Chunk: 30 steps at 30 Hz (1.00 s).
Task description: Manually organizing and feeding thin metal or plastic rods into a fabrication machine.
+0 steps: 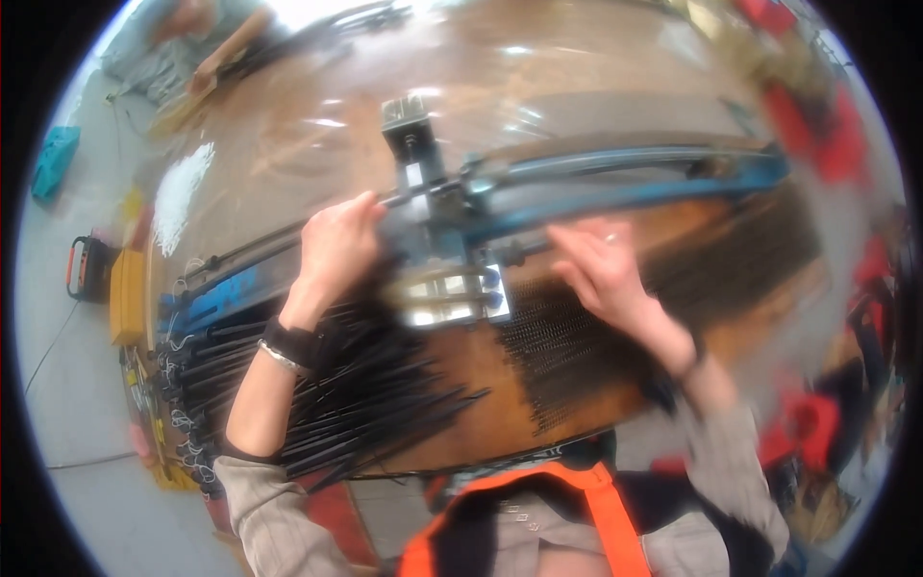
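Note:
A long blue rail fixture [596, 207] crosses the workbench, with a metal clamping device [433, 216] at its middle. My left hand [336, 248] is closed at the left side of this device. A thin black rod [274, 238] runs into its fingers from the left; blur hides the exact grip. My right hand [604, 269], a ring on one finger, hovers right of the device. Its fingers are partly bent and apart, with nothing visible between them. Near its fingertips, a short grey shaft [519, 252] sticks out of the device. Below that lies a shiny metal plate [447, 296].
Many black rods [336, 404] with white strings at their ends lie at the left front. A bundle of dark, thin textured rods [663, 298] covers the right. Another person's arm [231, 48] reaches in at the far left. A yellow box [127, 296] stands beside the bench.

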Available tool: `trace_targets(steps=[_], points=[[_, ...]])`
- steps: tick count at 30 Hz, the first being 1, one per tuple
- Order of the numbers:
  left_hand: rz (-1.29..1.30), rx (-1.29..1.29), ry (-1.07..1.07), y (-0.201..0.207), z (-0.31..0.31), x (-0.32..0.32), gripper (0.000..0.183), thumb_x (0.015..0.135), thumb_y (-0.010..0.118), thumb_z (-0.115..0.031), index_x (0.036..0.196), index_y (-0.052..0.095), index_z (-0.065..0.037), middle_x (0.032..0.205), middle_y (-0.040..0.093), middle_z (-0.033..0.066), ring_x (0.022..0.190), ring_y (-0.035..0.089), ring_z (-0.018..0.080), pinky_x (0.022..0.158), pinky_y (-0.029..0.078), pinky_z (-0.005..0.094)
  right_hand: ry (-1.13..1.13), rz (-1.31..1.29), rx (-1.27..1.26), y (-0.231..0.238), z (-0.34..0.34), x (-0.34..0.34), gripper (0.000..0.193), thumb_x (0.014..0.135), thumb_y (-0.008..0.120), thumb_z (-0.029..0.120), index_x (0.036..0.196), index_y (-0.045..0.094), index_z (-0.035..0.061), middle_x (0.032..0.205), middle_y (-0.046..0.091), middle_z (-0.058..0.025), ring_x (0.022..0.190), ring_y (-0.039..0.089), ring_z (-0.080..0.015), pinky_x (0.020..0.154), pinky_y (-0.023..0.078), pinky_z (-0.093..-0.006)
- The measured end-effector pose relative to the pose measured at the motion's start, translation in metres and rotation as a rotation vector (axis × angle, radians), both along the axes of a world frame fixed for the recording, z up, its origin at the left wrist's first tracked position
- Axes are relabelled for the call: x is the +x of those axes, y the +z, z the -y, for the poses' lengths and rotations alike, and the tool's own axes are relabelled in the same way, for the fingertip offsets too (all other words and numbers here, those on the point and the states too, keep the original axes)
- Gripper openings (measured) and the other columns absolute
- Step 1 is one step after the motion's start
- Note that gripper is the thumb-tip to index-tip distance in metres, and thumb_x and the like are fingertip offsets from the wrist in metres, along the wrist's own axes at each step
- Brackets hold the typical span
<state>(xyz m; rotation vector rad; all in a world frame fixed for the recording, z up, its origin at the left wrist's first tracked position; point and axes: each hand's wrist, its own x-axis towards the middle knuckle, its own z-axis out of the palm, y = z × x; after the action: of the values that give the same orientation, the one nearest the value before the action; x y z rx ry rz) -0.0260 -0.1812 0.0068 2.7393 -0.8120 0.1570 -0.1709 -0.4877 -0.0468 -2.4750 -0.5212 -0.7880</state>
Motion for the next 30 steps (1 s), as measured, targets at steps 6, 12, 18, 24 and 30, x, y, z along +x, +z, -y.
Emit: trace_targets(steps=[6,12,18,24,30], points=[[0.124,-0.026,-0.057,-0.005,0.001,0.004,0.014,0.094,0.056,-0.017,0.088,0.059,-0.005,0.078,0.065,0.0190,0.076,0.064,0.0403,0.065,0.049,0.0493,0.096,-0.294,0.270,-0.006,-0.006,0.010,0.023,0.087,0.068,0.009,0.109,0.065,0.0037,0.091,0.068,-0.0105,0.090,0.064,-0.0263,0.075,0.045,-0.0442],[0.305,-0.010,-0.151,-0.018,-0.002,0.012,0.007,0.093,0.056,-0.011,0.088,0.058,-0.007,0.080,0.065,0.0142,0.076,0.064,0.0344,0.066,0.050,0.0454,0.216,-0.539,0.395,-0.028,0.003,0.026,0.035,0.084,0.075,0.027,0.106,0.064,0.0024,0.091,0.066,-0.0155,0.087,0.064,-0.0294,0.075,0.051,-0.0431],[0.476,0.028,-0.322,-0.011,-0.057,0.046,0.011,0.090,0.061,-0.011,0.101,0.059,-0.009,0.091,0.063,0.0105,0.084,0.062,0.0330,0.075,0.048,0.0442,0.267,-0.581,-0.120,-0.029,-0.006,0.002,0.042,0.078,0.080,0.039,0.095,0.064,0.0040,0.091,0.064,-0.0162,0.090,0.063,-0.0325,0.078,0.051,-0.0419],[0.409,0.108,0.039,-0.008,-0.087,-0.065,0.028,0.084,0.072,-0.023,0.107,0.062,-0.011,0.105,0.062,0.0049,0.104,0.056,0.0253,0.088,0.035,0.0423,0.302,-0.347,-0.152,-0.026,-0.019,0.002,0.032,0.080,0.079,0.028,0.087,0.060,0.0040,0.086,0.060,-0.0159,0.083,0.059,-0.0352,0.072,0.048,-0.0430],[0.089,0.156,0.060,-0.030,-0.100,-0.154,0.020,0.084,0.074,-0.023,0.097,0.064,-0.010,0.088,0.057,0.0061,0.085,0.056,0.0247,0.079,0.040,0.0382,0.232,-0.341,-0.019,-0.016,-0.028,-0.002,0.018,0.080,0.074,0.011,0.091,0.063,0.0017,0.085,0.060,-0.0178,0.082,0.058,-0.0378,0.073,0.047,-0.0446]])
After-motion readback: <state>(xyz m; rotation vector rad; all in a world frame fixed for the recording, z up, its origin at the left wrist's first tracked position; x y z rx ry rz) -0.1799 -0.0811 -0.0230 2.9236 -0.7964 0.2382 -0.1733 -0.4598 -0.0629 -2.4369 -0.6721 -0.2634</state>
